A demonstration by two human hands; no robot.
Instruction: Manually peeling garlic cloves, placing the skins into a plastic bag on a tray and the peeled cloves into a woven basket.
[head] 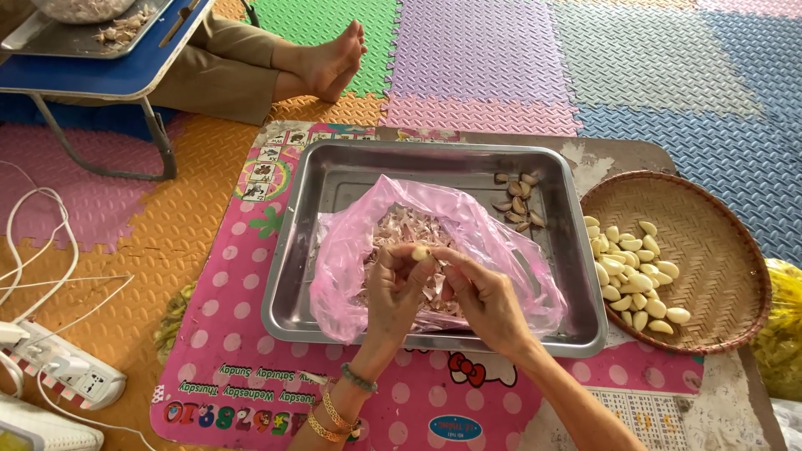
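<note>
My left hand point(391, 288) and my right hand point(484, 296) meet over an open pink plastic bag point(351, 250) full of papery garlic skins. Both pinch one pale garlic clove point(420, 251) between the fingertips. The bag lies inside a steel tray point(576, 276). A small heap of unpeeled cloves point(518, 202) sits in the tray's far right corner. Bracelets ring my left wrist.
A round woven basket point(710, 242) at the right holds several peeled cloves point(633, 280). The tray rests on a pink dotted low table point(242, 334). Another person's bare feet point(330, 63) and a blue folding table point(100, 75) are at the far left. A power strip point(67, 372) with white cables lies left.
</note>
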